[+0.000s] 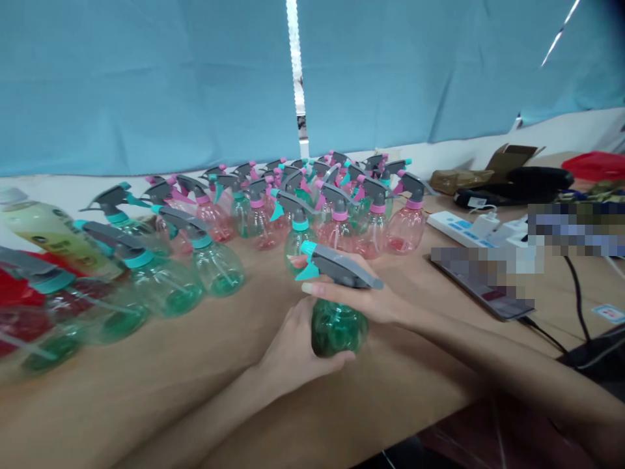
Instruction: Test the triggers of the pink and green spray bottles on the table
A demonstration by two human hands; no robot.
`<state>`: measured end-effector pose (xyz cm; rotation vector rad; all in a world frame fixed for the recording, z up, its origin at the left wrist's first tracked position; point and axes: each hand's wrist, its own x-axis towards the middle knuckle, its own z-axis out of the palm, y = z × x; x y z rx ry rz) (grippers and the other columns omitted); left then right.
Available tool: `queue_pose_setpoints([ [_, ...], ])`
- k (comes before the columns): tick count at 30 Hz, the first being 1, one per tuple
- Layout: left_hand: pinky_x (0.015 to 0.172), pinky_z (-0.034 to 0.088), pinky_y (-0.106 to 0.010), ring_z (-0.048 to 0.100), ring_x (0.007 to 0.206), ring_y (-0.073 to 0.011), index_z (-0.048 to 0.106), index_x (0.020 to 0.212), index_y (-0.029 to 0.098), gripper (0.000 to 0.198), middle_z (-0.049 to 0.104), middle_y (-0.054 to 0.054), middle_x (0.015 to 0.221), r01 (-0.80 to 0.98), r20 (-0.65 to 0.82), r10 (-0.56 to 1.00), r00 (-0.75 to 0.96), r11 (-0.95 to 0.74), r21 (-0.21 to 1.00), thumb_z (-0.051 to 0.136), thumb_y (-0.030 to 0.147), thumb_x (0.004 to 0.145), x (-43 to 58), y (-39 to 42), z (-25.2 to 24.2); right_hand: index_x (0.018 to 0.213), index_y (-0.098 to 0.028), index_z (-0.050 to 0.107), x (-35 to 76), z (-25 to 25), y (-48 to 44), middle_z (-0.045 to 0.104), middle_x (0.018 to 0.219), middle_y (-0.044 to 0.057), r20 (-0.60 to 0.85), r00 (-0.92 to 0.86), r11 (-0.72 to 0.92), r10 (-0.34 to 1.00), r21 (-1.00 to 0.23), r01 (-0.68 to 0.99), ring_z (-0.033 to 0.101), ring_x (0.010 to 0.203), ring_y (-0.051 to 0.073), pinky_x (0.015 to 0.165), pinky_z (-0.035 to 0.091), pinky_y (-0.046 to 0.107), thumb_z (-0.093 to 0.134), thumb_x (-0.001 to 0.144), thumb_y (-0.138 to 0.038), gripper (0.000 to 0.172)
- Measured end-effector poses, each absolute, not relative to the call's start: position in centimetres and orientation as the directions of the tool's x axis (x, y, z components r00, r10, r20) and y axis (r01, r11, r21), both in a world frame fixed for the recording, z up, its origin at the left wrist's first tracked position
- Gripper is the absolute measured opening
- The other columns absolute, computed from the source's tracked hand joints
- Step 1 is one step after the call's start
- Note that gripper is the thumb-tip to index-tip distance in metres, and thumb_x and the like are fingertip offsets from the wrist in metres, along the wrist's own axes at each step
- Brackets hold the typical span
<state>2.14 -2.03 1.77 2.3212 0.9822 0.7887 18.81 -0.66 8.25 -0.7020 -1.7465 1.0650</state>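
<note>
A green see-through spray bottle (340,327) with a grey and turquoise trigger head (336,266) is upright between my hands, near the front of the table. My left hand (297,345) wraps round the bottle's body from the left, its thumb along the lower front. From the right, my right hand (366,296) closes about the neck, just under the trigger head. Some of its fingers are hidden behind the head and the bottle. Right behind stands another green spray bottle (299,240) with a turquoise collar.
Several pink and green spray bottles (375,225) crowd the table's back. More green ones (166,286) line the left, by a pale bottle (58,231). On the right are a power strip (454,228), a phone-like device (481,286), cables and a dark case (512,185). A blue curtain (146,78) hangs behind.
</note>
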Motion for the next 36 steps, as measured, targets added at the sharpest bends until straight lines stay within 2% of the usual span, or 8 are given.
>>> queue_pose_setpoints([
  [3, 0.099, 0.037, -0.059, 0.043, 0.126, -0.0391, 0.031, 0.139, 0.026, 0.083, 0.050, -0.013, 0.132, 0.493, 0.279, 0.772, 0.571, -0.594, 0.636, 0.075, 0.042, 0.071, 2.2, -1.8, 1.8, 0.093, -0.021, 0.063, 19.0, 8.1, -0.3, 0.063, 0.084, -0.002, 0.436, -0.422, 0.454, 0.794, -0.889, -0.065, 0.060, 0.082, 0.015, 0.075, 0.048, 0.031, 0.068, 0.079, -0.036, 0.020],
  [6, 0.100, 0.036, -0.060, 0.041, 0.128, -0.0394, 0.032, 0.140, 0.026, 0.084, 0.050, -0.012, 0.132, 0.483, 0.278, 0.768, 0.577, -0.595, 0.643, 0.076, 0.041, 0.070, 2.0, -1.5, 1.9, 0.102, -0.021, 0.061, 18.9, 8.0, 0.1, 0.067, 0.101, 0.001, 0.421, -0.454, 0.402, 0.785, -0.904, -0.142, 0.062, 0.096, 0.017, 0.090, 0.048, 0.034, 0.068, 0.079, -0.031, 0.025],
  [9, 0.100, 0.036, -0.060, 0.041, 0.127, -0.0396, 0.032, 0.141, 0.026, 0.086, 0.049, -0.012, 0.134, 0.487, 0.272, 0.775, 0.570, -0.585, 0.649, 0.077, 0.043, 0.069, 1.6, -1.1, 1.9, 0.108, -0.021, 0.060, 18.5, 8.1, 0.6, 0.066, 0.112, 0.003, 0.408, -0.475, 0.349, 0.780, -0.913, -0.213, 0.062, 0.104, 0.018, 0.095, 0.048, 0.036, 0.068, 0.079, -0.026, 0.030],
  [15, 0.099, 0.038, -0.058, 0.046, 0.124, -0.0375, 0.031, 0.140, 0.026, 0.085, 0.048, -0.013, 0.136, 0.550, 0.221, 0.774, 0.593, -0.590, 0.591, 0.074, 0.052, 0.072, 0.0, -0.4, 1.7, 0.101, -0.020, 0.061, 17.8, 8.0, 1.9, 0.066, 0.103, 0.003, 0.442, -0.493, 0.440, 0.750, -0.889, -0.127, 0.063, 0.095, 0.016, 0.086, 0.052, 0.034, 0.064, 0.083, -0.028, 0.020],
  [19, 0.103, 0.034, -0.058, 0.042, 0.129, -0.0367, 0.030, 0.141, 0.025, 0.078, 0.045, -0.014, 0.141, 0.629, 0.188, 0.745, 0.640, -0.649, 0.429, 0.067, 0.053, 0.079, -1.8, 0.0, 1.3, 0.101, -0.021, 0.061, 18.0, 7.9, 2.9, 0.066, 0.093, 0.002, 0.481, -0.511, 0.533, 0.712, -0.844, -0.050, 0.063, 0.089, 0.017, 0.081, 0.050, 0.035, 0.061, 0.085, -0.036, 0.022],
  [23, 0.106, 0.032, -0.054, 0.036, 0.134, -0.0337, 0.028, 0.144, 0.023, 0.069, 0.039, -0.013, 0.147, 0.716, 0.172, 0.781, 0.601, -0.621, 0.318, 0.059, 0.047, 0.087, -3.3, 0.2, 0.7, 0.097, -0.023, 0.062, 18.4, 7.9, 3.8, 0.065, 0.092, 0.001, 0.475, -0.488, 0.559, 0.732, -0.828, 0.033, 0.061, 0.088, 0.017, 0.078, 0.048, 0.032, 0.059, 0.085, -0.041, 0.022],
  [28, 0.108, 0.031, -0.050, 0.035, 0.135, -0.0306, 0.034, 0.143, 0.018, 0.061, 0.041, -0.013, 0.146, 0.727, 0.180, 0.779, 0.601, -0.626, 0.281, 0.053, 0.044, 0.091, -3.5, 0.3, 0.4, 0.095, -0.025, 0.061, 19.2, 7.7, 4.5, 0.062, 0.087, 0.000, 0.463, -0.422, 0.534, 0.779, -0.843, 0.062, 0.058, 0.078, 0.015, 0.075, 0.047, 0.031, 0.059, 0.085, -0.044, 0.022],
  [36, 0.110, 0.029, -0.048, 0.036, 0.135, -0.0282, 0.039, 0.140, 0.018, 0.055, 0.042, -0.012, 0.146, 0.726, 0.187, 0.770, 0.609, -0.637, 0.259, 0.052, 0.042, 0.092, -3.4, 0.2, 0.4, 0.095, -0.025, 0.061, 19.6, 7.6, 4.8, 0.062, 0.089, 0.001, 0.454, -0.382, 0.531, 0.805, -0.839, 0.121, 0.058, 0.082, 0.017, 0.076, 0.046, 0.031, 0.056, 0.087, -0.044, 0.021],
])
